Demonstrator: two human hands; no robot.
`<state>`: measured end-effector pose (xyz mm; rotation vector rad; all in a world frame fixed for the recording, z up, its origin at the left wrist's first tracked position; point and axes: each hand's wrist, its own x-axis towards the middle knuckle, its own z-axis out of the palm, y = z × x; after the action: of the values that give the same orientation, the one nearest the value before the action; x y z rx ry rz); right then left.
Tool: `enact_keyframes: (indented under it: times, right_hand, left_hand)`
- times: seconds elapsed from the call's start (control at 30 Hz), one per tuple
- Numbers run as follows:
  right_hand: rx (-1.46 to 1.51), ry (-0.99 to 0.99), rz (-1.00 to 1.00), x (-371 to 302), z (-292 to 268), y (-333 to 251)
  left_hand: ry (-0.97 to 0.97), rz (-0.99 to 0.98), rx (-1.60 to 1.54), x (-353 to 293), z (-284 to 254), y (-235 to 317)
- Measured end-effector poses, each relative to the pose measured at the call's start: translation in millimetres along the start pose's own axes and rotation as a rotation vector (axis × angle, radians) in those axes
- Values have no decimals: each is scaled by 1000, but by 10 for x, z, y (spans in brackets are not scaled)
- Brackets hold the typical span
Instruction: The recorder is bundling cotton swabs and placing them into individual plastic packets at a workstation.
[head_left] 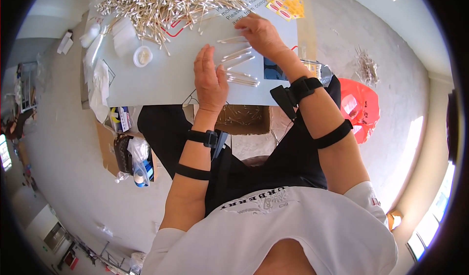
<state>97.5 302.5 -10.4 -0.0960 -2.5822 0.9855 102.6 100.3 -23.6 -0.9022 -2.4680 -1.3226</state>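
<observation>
Head view, looking down at my bench.

Item: loose cotton swabs, one large heap, tangled, at the far side of the bench; a few strays lie along its near edge. By my judgement this is the bulk of the work, not yet handled.

Item: small set of swabs, between my two hands, lying crosswise in several loose clusters, cotton tips roughly in line. I count this as the portion taken in hand: partly put in order, the clusters not yet brought together. I judge the whole to be at an early stage, going by the heap.

Item: left fingers, one set. Extended, close beside one another, thumb standing apart from them; nothing seen gripped. Thumb tip just beside the left ends of the nearest cluster; contact cannot be told.

Item: right fingers, one set. Curled over the far end of the small set, tips bent down toward the bench. Whether they pinch a swab I cannot tell.

Also listed: yellow printed packets, far right; round white tub, left, near the heap.
</observation>
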Motion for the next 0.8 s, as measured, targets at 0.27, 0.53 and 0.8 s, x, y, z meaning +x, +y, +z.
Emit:
enact_keyframes:
  times: [0.27, 0.53, 0.8]
  right_hand:
    - [303, 161, 454, -457, -355, -56]
    - [714, -577, 756, -1085, -415, -789]
    - [1005, -409, 919, -1322, -180, -798]
  left_hand:
    - [-71, -18, -89, 501, -80, -141]
    - [-325, 113, 156, 823, 149, -200]
    - [-389, 129, 117, 507, -4, 2]
